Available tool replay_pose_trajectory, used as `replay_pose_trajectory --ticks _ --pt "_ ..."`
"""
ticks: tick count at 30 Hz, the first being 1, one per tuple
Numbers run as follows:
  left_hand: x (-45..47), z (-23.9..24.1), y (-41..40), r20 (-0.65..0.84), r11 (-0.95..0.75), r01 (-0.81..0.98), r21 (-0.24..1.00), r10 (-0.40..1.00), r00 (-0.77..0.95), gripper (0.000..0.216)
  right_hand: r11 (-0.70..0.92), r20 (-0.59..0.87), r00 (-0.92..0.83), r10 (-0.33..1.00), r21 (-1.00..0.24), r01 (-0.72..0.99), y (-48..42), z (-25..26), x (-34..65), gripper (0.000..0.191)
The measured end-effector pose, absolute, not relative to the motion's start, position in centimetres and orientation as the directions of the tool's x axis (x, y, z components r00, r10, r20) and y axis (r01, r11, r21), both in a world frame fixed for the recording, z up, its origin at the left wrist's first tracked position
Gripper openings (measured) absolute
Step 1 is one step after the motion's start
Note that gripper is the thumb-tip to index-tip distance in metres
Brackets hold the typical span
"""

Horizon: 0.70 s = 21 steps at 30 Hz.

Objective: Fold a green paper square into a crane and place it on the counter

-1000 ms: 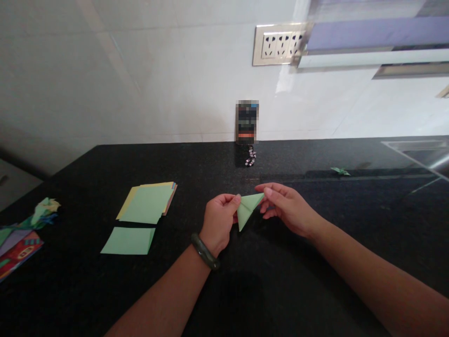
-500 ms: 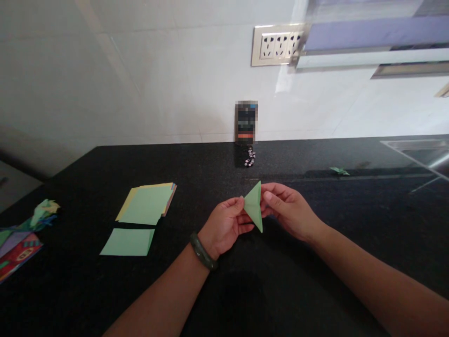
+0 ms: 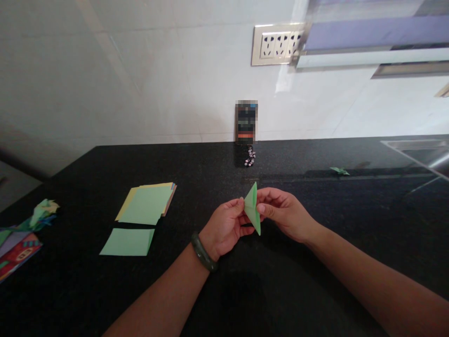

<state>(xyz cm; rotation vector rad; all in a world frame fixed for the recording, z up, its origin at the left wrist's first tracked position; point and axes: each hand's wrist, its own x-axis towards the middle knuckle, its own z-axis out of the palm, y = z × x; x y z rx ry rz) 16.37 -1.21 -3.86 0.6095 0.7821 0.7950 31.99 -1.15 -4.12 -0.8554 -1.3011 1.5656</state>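
A small folded green paper triangle (image 3: 253, 208) is held upright above the black countertop (image 3: 224, 281), one tip up and one tip down. My left hand (image 3: 226, 227), with a dark green bangle on the wrist, pinches its left edge between thumb and fingers. My right hand (image 3: 286, 213) pinches its right side, fingers curled. Both hands meet at the paper near the counter's middle.
A stack of coloured paper sheets (image 3: 147, 202) and a single green sheet (image 3: 128, 242) lie to the left. Folded paper pieces and a printed packet (image 3: 21, 234) sit at the far left edge. A phone (image 3: 246, 122) leans on the wall with a beaded string (image 3: 250, 157). A small green paper figure (image 3: 339, 171) lies far right.
The green triangle turned from lying sideways to standing on end. My left hand rolled palm-up under it, and my right hand closed in on its right edge.
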Motion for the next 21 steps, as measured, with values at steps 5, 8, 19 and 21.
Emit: replay_pose_trajectory --ticks 5,8,19,21 --pt "16.32 -3.95 -1.19 -0.375 0.56 -0.392 0.729 0.807 0.456 0.02 -0.05 0.031 -0.359 0.933 -0.975 -0.215 -1.19 -4.02 31.98 0.02" --pt "16.3 -4.08 -1.14 -0.371 0.555 -0.398 0.731 0.812 0.451 0.019 -0.061 0.026 -0.364 0.931 -0.973 -0.225 -1.22 -3.97 31.91 0.02" --pt "16.42 -3.97 -1.11 -0.399 0.58 -0.399 0.71 0.799 0.451 0.019 -0.043 0.048 -0.366 0.929 -0.97 -0.238 -1.05 -4.22 31.91 0.02" --pt "16.41 -4.04 -1.11 -0.403 0.584 -0.399 0.707 0.796 0.452 0.019 -0.036 0.055 -0.368 0.928 -0.971 -0.236 -1.06 -4.18 31.95 0.02"
